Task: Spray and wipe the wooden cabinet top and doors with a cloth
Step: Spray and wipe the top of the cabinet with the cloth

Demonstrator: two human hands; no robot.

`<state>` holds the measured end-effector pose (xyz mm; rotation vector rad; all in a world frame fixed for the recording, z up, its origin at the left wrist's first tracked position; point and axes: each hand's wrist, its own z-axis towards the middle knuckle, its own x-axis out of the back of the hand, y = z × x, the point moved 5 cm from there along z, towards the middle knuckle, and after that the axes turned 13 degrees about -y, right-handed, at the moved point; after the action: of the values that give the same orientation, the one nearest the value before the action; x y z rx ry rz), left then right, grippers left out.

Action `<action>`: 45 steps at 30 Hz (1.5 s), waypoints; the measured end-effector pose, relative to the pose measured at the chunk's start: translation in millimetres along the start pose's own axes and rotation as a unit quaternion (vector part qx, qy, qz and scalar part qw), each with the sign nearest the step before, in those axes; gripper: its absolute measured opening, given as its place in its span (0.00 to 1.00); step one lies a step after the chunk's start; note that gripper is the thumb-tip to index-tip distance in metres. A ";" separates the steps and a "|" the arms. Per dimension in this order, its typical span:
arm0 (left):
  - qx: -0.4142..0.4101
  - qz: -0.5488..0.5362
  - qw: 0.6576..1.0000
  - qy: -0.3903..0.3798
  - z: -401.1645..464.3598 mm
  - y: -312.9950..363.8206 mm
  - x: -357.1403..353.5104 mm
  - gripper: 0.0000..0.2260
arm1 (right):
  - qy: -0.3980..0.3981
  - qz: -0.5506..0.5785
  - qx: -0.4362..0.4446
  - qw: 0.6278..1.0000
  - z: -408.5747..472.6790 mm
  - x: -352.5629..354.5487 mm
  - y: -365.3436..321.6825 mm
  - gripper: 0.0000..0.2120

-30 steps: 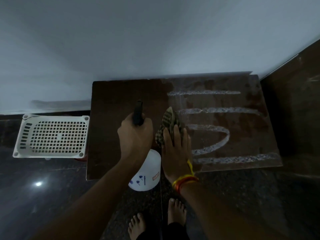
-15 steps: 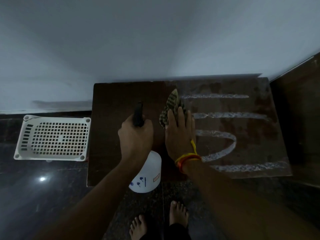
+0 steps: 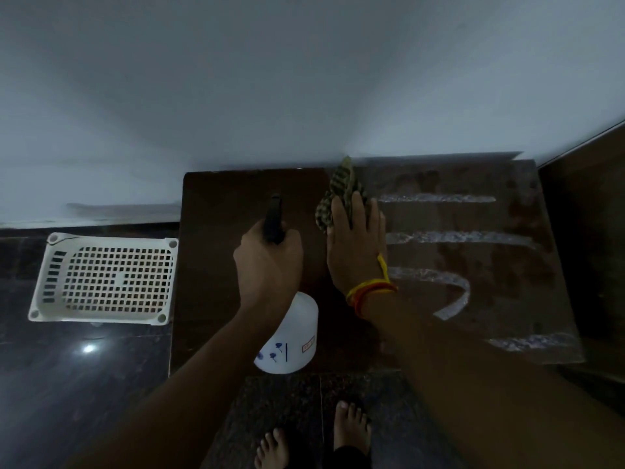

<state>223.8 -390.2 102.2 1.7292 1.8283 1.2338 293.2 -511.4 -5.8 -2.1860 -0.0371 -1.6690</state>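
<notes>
A dark wooden cabinet top (image 3: 223, 265) stands against the white wall. Its right half carries several white foamy spray streaks (image 3: 449, 236). My left hand (image 3: 269, 265) grips the black trigger head of a white spray bottle (image 3: 292, 336) above the cabinet's front middle. My right hand (image 3: 356, 247) lies flat, fingers straight, pressing a striped cloth (image 3: 338, 194) onto the top near the back edge, at the border of the wiped left half and the streaked right half. A yellow and orange thread circles that wrist.
A white perforated plastic basket (image 3: 105, 279) sits left of the cabinet on the dark glossy floor. A dark wooden panel (image 3: 588, 231) rises at the right. My bare feet (image 3: 350, 431) stand on the stone floor in front.
My right hand has pushed the cloth away from me, from mid-cabinet to near the back edge. The left hand with the bottle has stayed put.
</notes>
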 end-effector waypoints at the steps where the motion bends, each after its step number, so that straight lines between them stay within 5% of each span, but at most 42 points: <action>1: 0.004 -0.003 1.000 -0.001 1.0 0.5 -0.5 0.09 | -0.002 -0.004 0.000 1.000 -10.3 -0.3 0.1 0.24; 27: -0.019 0.012 1.000 0.012 10.9 0.4 20.4 0.08 | -0.022 0.009 -0.013 1.000 64.6 18.6 -6.5 0.24; 34: -0.014 0.003 1.000 -0.001 10.5 -3.5 12.3 0.08 | -0.046 -0.006 0.039 0.998 49.5 11.9 -20.3 0.25; 45: -0.010 -0.016 1.000 0.005 -2.6 -3.3 8.2 0.09 | -0.048 0.000 0.006 0.999 27.6 15.9 9.5 0.24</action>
<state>218.1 -383.1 103.6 1.6797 1.8365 1.2456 325.7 -514.8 0.4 -2.2562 -0.0725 -1.5591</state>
